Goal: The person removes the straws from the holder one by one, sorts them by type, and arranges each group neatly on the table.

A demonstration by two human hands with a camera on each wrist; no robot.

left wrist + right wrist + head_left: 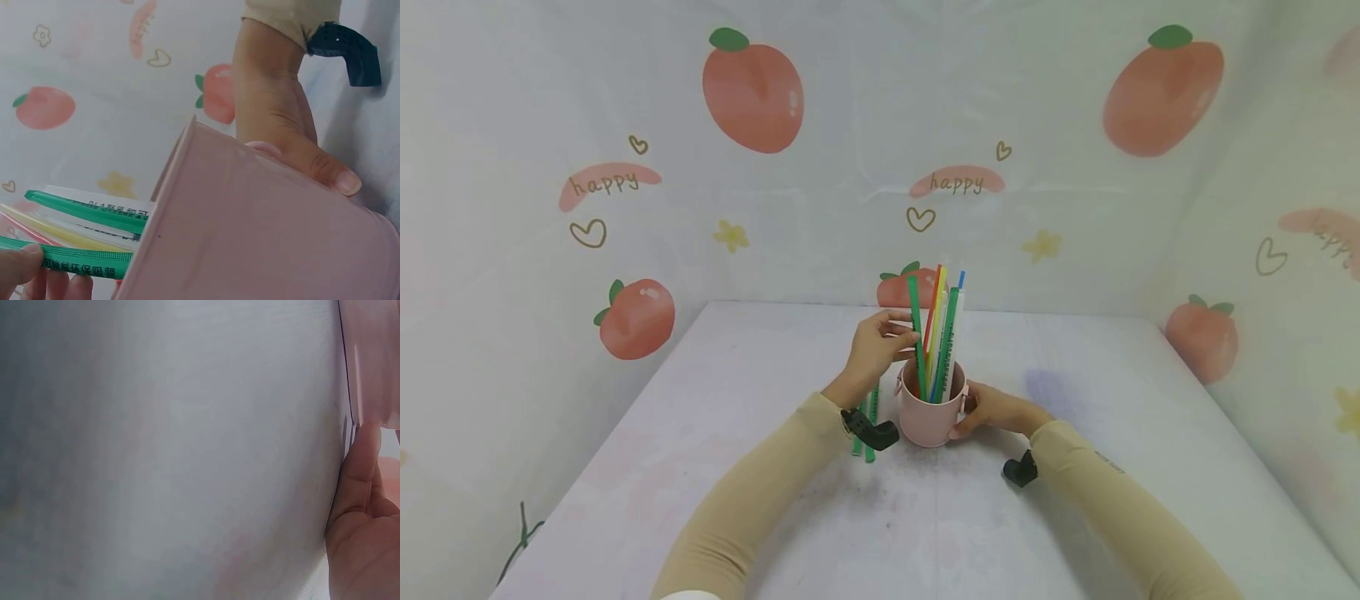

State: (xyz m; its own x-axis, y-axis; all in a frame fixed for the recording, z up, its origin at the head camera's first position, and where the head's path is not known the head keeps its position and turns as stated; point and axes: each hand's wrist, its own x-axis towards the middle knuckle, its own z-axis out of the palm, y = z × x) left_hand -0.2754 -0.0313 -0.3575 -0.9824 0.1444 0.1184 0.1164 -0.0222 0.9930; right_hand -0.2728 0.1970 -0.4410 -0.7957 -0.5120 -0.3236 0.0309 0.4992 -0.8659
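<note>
A pink bucket-shaped cup [928, 423] stands upright on the table, holding several paper-wrapped straws. My left hand [878, 340] pinches a green-wrapped straw [914, 293] between thumb and fingers. Its lower end is inside the cup at the left side, and printed characters show on the wrapper in the left wrist view. Beside it lean a red straw [933, 302], a yellow straw [939, 293], a blue-tipped one, a white one and another green straw [950, 333]. My right hand [996, 410] grips the cup's right side near its small handle, thumb low on the wall [362, 456].
Green-wrapped straws [870, 455] lie on the white table [970, 533] left of the cup, partly behind my left wrist. Black wrist-camera mounts [874, 433] stick out from both wrists. A fruit-patterned cloth [842, 225] hangs behind and at the sides.
</note>
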